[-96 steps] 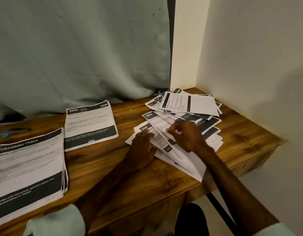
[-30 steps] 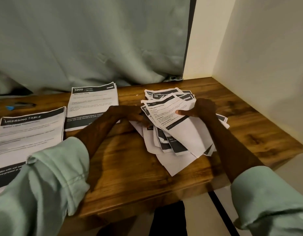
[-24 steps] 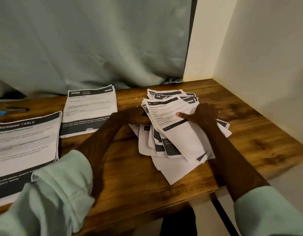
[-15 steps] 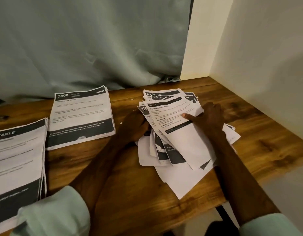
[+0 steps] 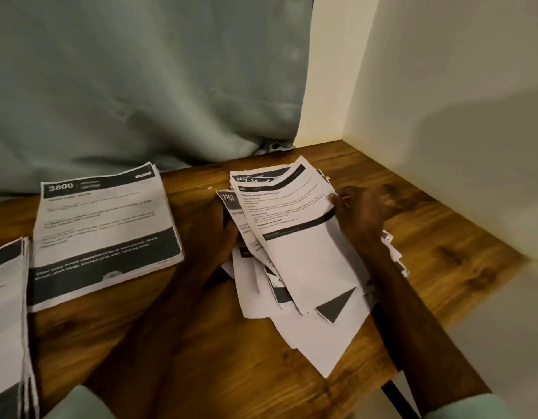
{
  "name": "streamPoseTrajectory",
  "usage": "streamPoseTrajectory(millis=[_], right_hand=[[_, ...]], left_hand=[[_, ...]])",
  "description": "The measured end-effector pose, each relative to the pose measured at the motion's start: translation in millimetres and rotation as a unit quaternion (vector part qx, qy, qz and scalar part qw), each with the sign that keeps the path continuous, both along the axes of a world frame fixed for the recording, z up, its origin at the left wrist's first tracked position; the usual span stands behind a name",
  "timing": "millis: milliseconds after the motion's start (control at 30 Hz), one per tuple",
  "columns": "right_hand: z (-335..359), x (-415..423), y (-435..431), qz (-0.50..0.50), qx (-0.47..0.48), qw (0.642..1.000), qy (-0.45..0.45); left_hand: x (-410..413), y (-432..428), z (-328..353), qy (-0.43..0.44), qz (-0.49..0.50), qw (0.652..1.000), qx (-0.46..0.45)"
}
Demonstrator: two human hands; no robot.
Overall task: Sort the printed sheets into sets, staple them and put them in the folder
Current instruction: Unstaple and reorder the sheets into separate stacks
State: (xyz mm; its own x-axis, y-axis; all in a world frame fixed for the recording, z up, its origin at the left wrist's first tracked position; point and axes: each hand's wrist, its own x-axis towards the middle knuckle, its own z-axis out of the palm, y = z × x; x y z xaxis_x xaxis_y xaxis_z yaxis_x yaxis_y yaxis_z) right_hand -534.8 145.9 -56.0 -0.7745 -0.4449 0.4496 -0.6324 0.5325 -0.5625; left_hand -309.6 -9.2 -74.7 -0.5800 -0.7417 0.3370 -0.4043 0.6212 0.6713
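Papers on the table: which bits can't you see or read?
Head view only.
- Small print on the top sheet: too blurred to read; the right hand pinches its edge.
- Fingers of the left hand: hidden under the loose pile.
- The left stack: cut off by the picture's left edge.

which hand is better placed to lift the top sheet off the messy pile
Right. The right hand pinches the top sheet at its edge; the left hand rests against the loose pile.
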Motion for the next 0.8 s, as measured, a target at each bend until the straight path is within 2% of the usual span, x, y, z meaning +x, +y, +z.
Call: streamPoseTrajectory(millis=[100,200,300,367,533,667,800], right_hand=[[7.6,11.6,1.7,0.022,-0.046,0.999,0.004],[17.7,18.4,7.1,0.021,-0.086,0.996,0.007],[24.8,20.5,10.3,0.016,-0.121,0.992,0.009],[29.0,21.4,13.1,0.043,-0.157,0.987,0.014],[27.6,18.3,13.4,0.122,-0.200,0.972,-0.016],[23.8,14.6,4.0,0.120,-0.262,0.956,-0.057],[17.6,8.3,-1.8,0.118,-0.304,0.940,-0.098]], left_hand=[[-0.4,-8.5,6.4,0.127,0.082,0.988,-0.020],[-0.2,-8.9,7.2,0.209,0.108,0.972,-0.021],[-1.8,-7.3,3.2,0.225,0.104,0.966,-0.075],[-5.2,-3.2,4.5,0.229,0.089,0.967,-0.068],[-16.4,13.2,12.0,0.305,-0.020,0.950,0.059],[-20.1,8.1,9.4,0.311,-0.023,0.931,0.188],[-15.6,4.0,14.4,0.326,-0.056,0.902,0.277]])
